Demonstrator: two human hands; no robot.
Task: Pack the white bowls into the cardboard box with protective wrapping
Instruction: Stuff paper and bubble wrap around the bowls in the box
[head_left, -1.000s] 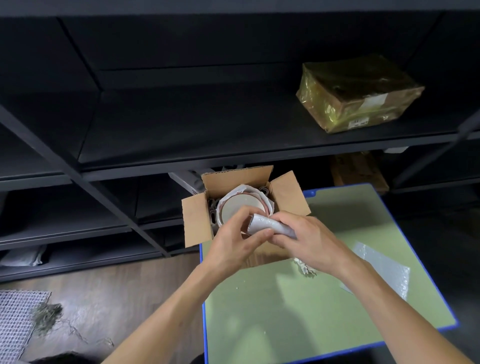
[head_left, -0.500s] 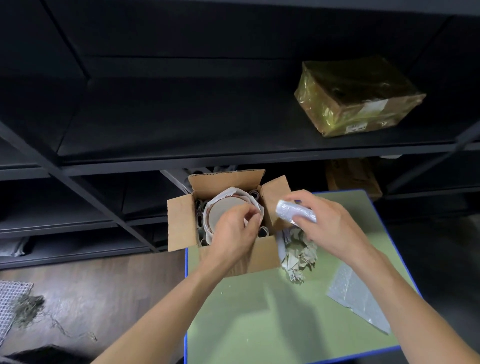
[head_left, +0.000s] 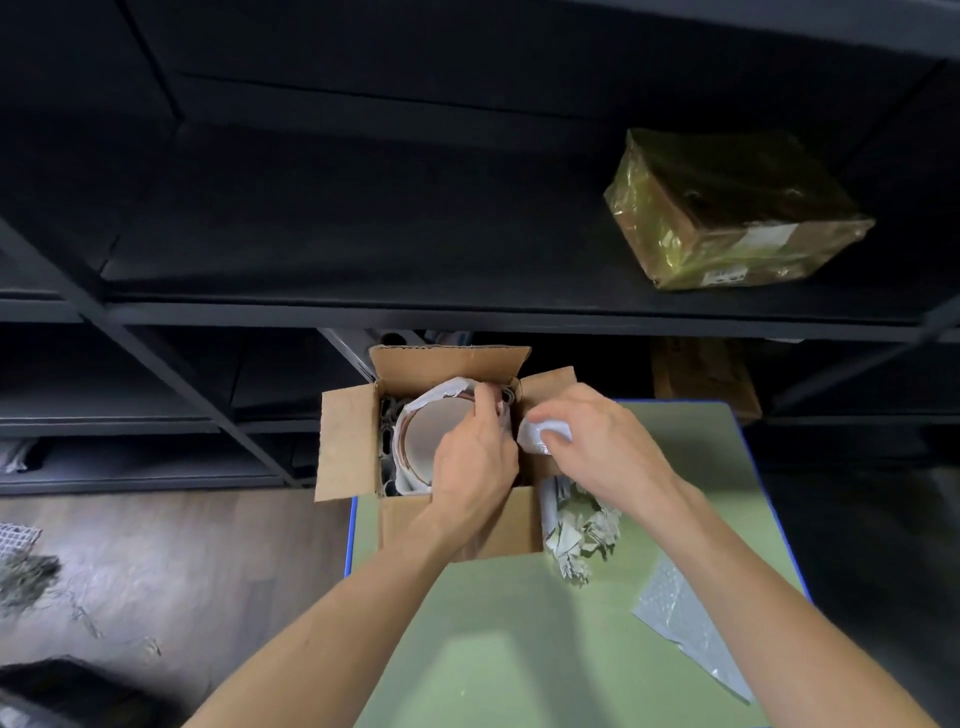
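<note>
An open cardboard box (head_left: 347, 441) stands at the far left corner of the green table (head_left: 519, 649). Inside it sit white bowls (head_left: 423, 434) wrapped in white paper, with paper padding along the box's left wall. My left hand (head_left: 475, 457) reaches into the box and pinches the wrapping at the bowls' far right rim. My right hand (head_left: 597, 441) grips a small rolled piece of bubble wrap (head_left: 540, 434) at the box's right wall.
Crumpled paper (head_left: 582, 535) lies on the table right of the box. A flat bubble-wrap sheet (head_left: 685, 629) lies nearer the right edge. Dark metal shelving (head_left: 467, 312) stands behind, with a taped parcel (head_left: 737, 213) on it. Wooden floor (head_left: 156, 571) lies left.
My right hand carried the roll from in front of the box to its right wall. My left hand let go of the roll and moved into the box onto the bowls' wrapping.
</note>
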